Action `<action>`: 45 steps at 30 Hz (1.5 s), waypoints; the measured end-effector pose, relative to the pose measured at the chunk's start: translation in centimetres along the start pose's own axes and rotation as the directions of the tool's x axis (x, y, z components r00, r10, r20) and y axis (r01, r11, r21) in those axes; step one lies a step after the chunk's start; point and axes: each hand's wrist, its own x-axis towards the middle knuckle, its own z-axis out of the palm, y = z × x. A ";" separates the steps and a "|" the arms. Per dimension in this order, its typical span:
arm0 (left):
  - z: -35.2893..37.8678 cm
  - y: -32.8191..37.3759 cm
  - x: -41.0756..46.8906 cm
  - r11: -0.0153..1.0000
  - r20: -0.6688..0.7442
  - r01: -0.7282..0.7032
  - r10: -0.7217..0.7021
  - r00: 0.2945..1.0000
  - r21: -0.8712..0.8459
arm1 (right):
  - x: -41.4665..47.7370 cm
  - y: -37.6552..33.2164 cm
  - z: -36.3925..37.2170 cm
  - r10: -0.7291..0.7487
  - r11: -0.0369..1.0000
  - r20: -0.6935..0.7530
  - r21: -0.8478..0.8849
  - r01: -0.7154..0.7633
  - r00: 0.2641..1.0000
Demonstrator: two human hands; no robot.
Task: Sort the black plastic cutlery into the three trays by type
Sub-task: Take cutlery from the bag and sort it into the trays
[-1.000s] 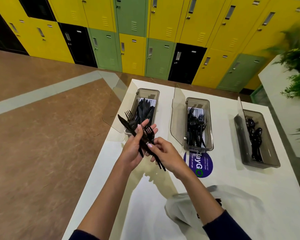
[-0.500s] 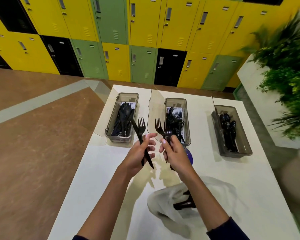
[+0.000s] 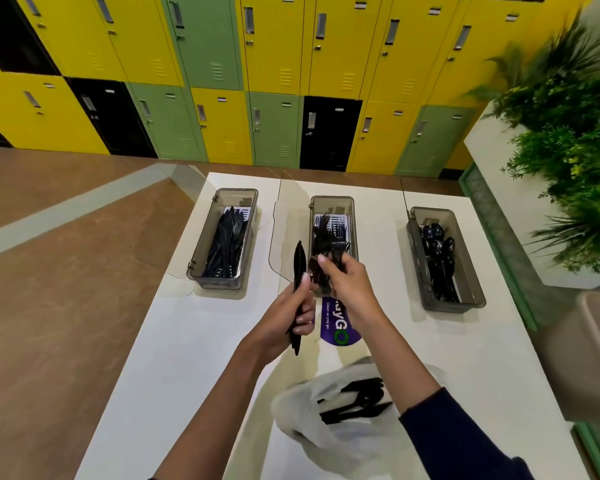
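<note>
Knife tray point(image 3: 237, 198) at ten o'clock, fork tray point(image 3: 332, 203) twelve, spoon tray point(image 3: 432, 215) two. Left grip point(image 3: 286, 318) holds a knife point(image 3: 299, 261); right grip point(image 3: 349, 285) pinches blurred forks point(image 3: 315, 272).

Both forearms were bare, reaching from the near edge toward the far side and converging mid-scene. Left hand point(image 3: 288, 317): fingers curled round the handle of a black knife point(image 3: 299, 261), thumb pressed along it, blade upright with its tip toward far. Right hand point(image 3: 349, 285): just right of the left and slightly farther out, palm down, fingers curled, pinching a cutlery piece point(image 3: 316, 271) too blurred to type. The hands were close together, almost touching. A dark sleeve point(image 3: 458, 434) sat pushed up the right forearm.
</note>
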 end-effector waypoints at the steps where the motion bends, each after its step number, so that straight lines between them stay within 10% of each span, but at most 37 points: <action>1: -0.2 0.2 0.2 0.998 -0.004 0.010 -0.010 1.000 -0.066 | 0.5 -0.1 -0.1 0.005 1.000 -0.020 -0.003 -0.005 1.000; 9: -2.0 1.4 1.5 0.993 -0.121 -0.100 0.092 0.988 -0.064 | 5.6 -2.2 -1.2 0.111 0.991 -0.097 0.083 -0.103 0.989; 23: -2.4 1.5 1.8 0.988 -0.126 -0.106 0.120 0.985 0.110 | 8.9 0.5 -0.7 0.092 0.860 -0.160 -0.484 -0.159 0.983; 32: -2.3 0.9 1.6 0.975 -0.160 -0.111 0.143 0.977 0.193 | 2.1 -1.6 1.1 0.034 0.971 0.206 -0.238 0.017 0.978; 45: -5.9 1.0 -0.2 0.966 -0.325 -0.115 0.188 0.927 0.231 | 4.2 -5.1 5.7 0.021 0.993 0.211 -0.121 0.005 0.977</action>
